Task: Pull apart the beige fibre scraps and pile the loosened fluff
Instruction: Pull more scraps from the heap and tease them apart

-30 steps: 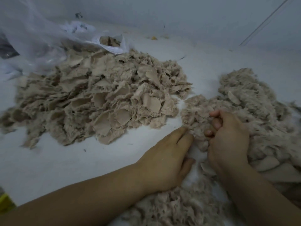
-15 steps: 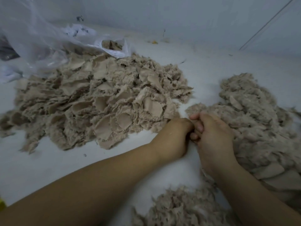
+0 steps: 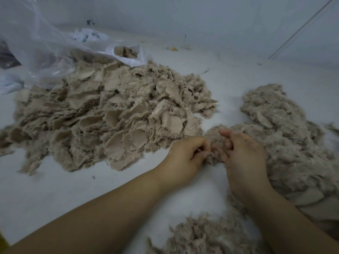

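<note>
The unpicked scraps (image 3: 110, 118) are heaped at left, below a plastic bag (image 3: 45, 52). A tuft (image 3: 213, 156) is pinched between the curled fingers of the left hand (image 3: 185, 158) and right hand (image 3: 242, 154): pulling apart seems underway. Next, it must be teased open and dropped on the fluff pile (image 3: 286, 143) at right; bare surface (image 3: 64, 195) is left near the forearms
</note>
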